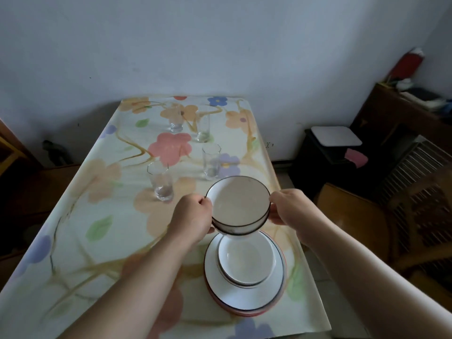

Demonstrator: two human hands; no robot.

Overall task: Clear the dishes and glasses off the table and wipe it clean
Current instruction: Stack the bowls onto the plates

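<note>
I have the dark-rimmed bowl [241, 204] in the air, tipped toward me, just above the white bowl [247, 263] that sits on the stack of plates [220, 289] near the table [97, 216]'s right edge. My left hand [193, 216] curls its fingers round the bowl's left wall, and my right hand [291, 206] pinches the opposite rim. To do this well I'd level it, centre it over the lower bowl and lower it gently, steering clear of the nearest glass [161, 184].
</note>
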